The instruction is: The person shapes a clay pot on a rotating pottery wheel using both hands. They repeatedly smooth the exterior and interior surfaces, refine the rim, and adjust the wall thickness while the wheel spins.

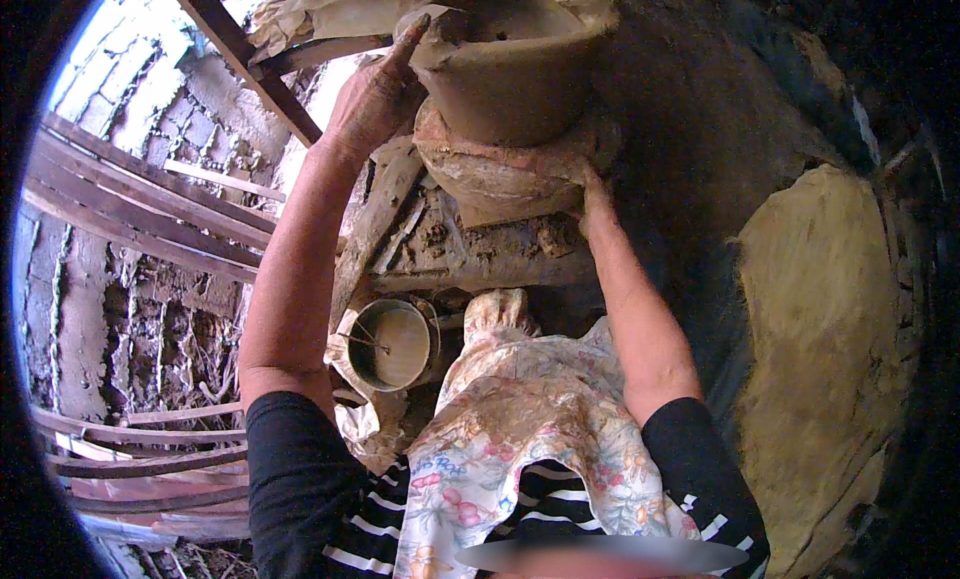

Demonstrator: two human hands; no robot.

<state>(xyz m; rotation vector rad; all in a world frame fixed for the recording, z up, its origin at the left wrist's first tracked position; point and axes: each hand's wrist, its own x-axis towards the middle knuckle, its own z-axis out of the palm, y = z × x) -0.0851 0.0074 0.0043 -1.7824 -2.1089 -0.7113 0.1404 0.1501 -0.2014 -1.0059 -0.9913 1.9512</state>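
Observation:
A wet brown clay pot (pixel 505 89) with a wide mouth and raised lugs on its rim stands ahead of me. It rests on a rounded, clay-smeared base (pixel 500 174). My left hand (pixel 375 99) lies against the pot's left side, with a muddy finger stretched up to the rim lug; its other fingers are partly hidden. Lower down on the right, my right hand (pixel 594 184) touches the side of the base. Its fingers are in shadow and mostly out of sight behind the base.
A bucket (pixel 390 346) of murky water with a thin stick in it stands below left. Wooden slats (pixel 150 204) and a brick wall (pixel 200 119) line the left. A tan sheet-like surface (pixel 820 379) lies at right. My mud-stained floral apron (pixel 540 389) covers my lap.

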